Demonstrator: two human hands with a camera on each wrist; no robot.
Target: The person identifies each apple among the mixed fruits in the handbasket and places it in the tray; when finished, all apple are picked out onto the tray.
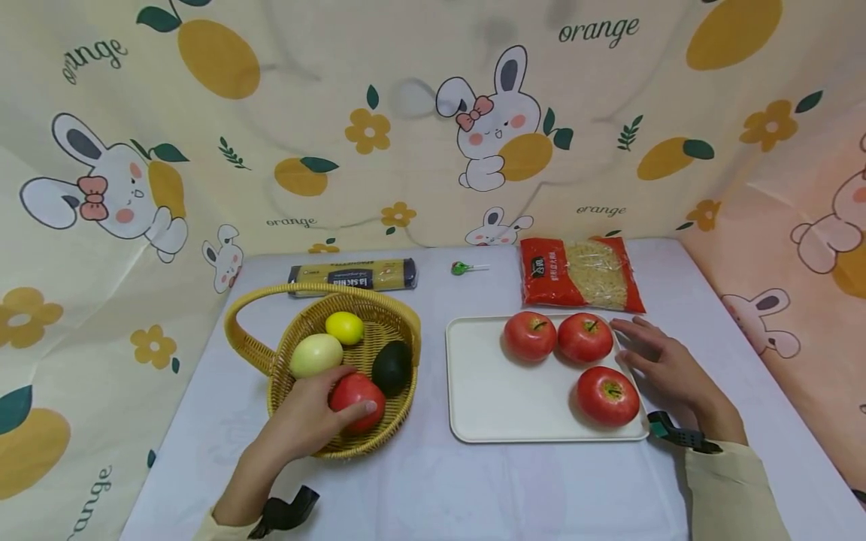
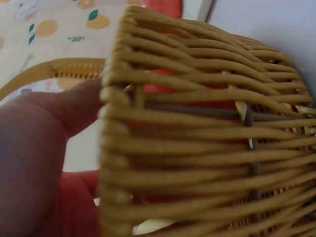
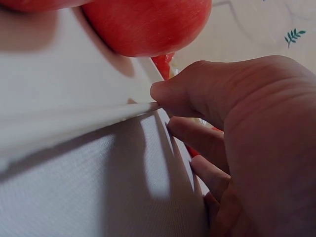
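A wicker basket (image 1: pixel 399 432) stands on the left, holding a yellow lemon (image 1: pixel 345 328), a pale green round fruit (image 1: pixel 316 355), a dark green avocado (image 1: pixel 392 368) and a red apple (image 1: pixel 358 402). My left hand (image 1: pixel 307 413) reaches over the near rim and grips that apple between thumb and fingers. In the left wrist view the basket's woven side (image 2: pixel 207 148) hides most of the fruit. Three red apples (image 1: pixel 607 396) sit on a white tray (image 1: pixel 501 406). At the tray's right edge rests my right hand (image 1: pixel 676 372), thumb touching the rim and fingers loosely bent alongside.
Behind the basket lies a yellow and dark-blue pack (image 1: pixel 386 275). A small green-wrapped lollipop (image 1: pixel 460 267) is at the back middle. A red and clear bag of pasta (image 1: pixel 588 274) lies behind the tray. A patterned cloth (image 1: pixel 406 128) hangs beyond the white table (image 1: pixel 419 488).
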